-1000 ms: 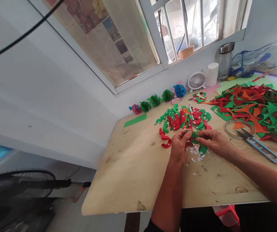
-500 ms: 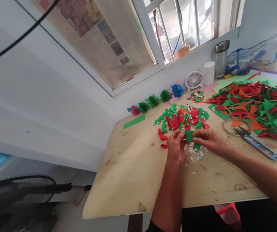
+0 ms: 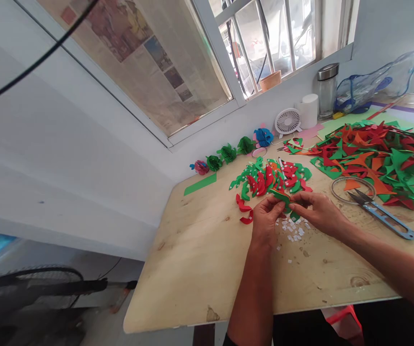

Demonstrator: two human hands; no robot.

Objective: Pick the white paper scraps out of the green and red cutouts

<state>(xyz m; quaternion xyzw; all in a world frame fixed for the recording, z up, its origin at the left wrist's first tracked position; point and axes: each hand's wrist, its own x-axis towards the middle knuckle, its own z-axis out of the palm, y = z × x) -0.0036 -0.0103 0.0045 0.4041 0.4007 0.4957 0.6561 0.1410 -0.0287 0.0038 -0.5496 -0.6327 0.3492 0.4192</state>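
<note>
My left hand (image 3: 267, 214) and my right hand (image 3: 317, 211) pinch a small green paper cutout (image 3: 281, 196) between them, just above the table. The cutout is tilted, and an orange edge shows along it; the fingertips cover part of its outline. Under and beside the hands lie tiny white paper squares (image 3: 296, 233). Right behind the fingers spreads a heap of red and green scalloped paper pieces (image 3: 260, 182), many with small white squares on them. Curved red pieces (image 3: 243, 207) lie left of my left hand.
Snips (image 3: 387, 218) rest beside a tape roll (image 3: 336, 190) on the right, before a large pile of paper scraps (image 3: 376, 158). Folded paper figures (image 3: 228, 152), a small white fan (image 3: 288, 121) and a glass bottle (image 3: 327, 91) line the wall. A green strip (image 3: 200, 184) lies on the left.
The green cutout has turned from facing flat toward me to a tilted, edge-on position, showing orange. My left fingers have shifted on it, and the hands have come closer together.
</note>
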